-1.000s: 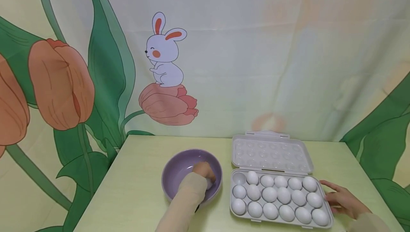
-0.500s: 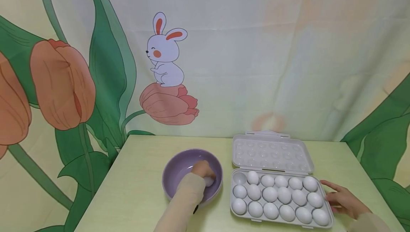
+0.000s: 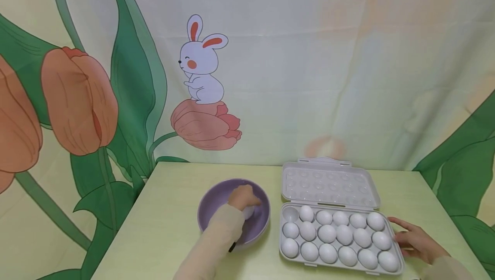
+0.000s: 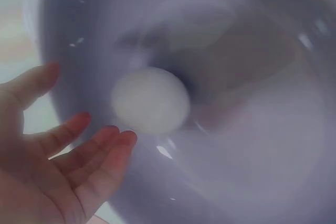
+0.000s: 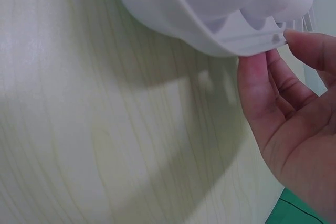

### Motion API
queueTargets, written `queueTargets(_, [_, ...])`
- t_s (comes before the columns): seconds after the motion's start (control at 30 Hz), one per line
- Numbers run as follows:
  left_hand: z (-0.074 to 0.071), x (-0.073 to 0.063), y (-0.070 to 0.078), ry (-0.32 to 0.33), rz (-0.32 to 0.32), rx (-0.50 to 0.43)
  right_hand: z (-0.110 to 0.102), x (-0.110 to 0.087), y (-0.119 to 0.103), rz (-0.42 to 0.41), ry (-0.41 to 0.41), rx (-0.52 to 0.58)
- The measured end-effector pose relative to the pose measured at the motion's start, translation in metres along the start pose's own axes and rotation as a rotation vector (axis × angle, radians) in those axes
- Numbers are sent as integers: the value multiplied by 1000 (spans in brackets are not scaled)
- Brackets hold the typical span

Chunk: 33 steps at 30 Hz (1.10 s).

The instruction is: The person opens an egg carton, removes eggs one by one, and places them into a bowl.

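Note:
In the head view my left hand is inside a purple bowl, over a white egg. The left wrist view shows the fingers loosely spread beside the egg, with the fingertips just short of it. The egg lies in the bowl. At the right, a white plastic egg box stands with its lid folded back. White eggs fill its cups, except the back left cup. My right hand pinches the box's right end at the rim.
The hinged lid lies flat behind the egg box. Bowl and box stand side by side on a pale wooden table. A printed curtain with a rabbit and tulips hangs behind the table's back edge.
My left hand has shifted slightly up and left inside the bowl, and the egg beneath it shows further up and left. The right hand stays at the box's end.

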<state>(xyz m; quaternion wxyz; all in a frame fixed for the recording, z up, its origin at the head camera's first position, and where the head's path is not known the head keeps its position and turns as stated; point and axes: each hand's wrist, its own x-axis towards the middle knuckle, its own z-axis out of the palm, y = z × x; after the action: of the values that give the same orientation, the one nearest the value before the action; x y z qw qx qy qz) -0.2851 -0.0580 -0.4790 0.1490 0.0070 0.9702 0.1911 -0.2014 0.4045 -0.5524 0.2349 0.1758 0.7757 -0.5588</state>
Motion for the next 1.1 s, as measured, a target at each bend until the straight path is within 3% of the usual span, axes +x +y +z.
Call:
queueTargets(0.2, [-7, -3, 11, 6, -6, -26, -1, 0, 1, -2, -1, 5])
queueTargets(0.43, [-7, -4, 25, 48, 107, 4, -2, 0, 1, -8, -6, -3])
queueTargets(0.67, [0, -6, 48, 95, 140, -27, -2, -1, 2, -9, -5, -4])
queueTargets(0.77, [7, -5, 55, 113, 175, -55, -3, 0, 3, -9, -6, -1])
queueTargets(0.97, [27, -2, 70, 89, 298, -104, -3, 0, 4, -16, -14, 3])
queueTargets(1.1, [47, -2, 79, 80, 300, -128, -2, 1, 4, -17, -16, 5])
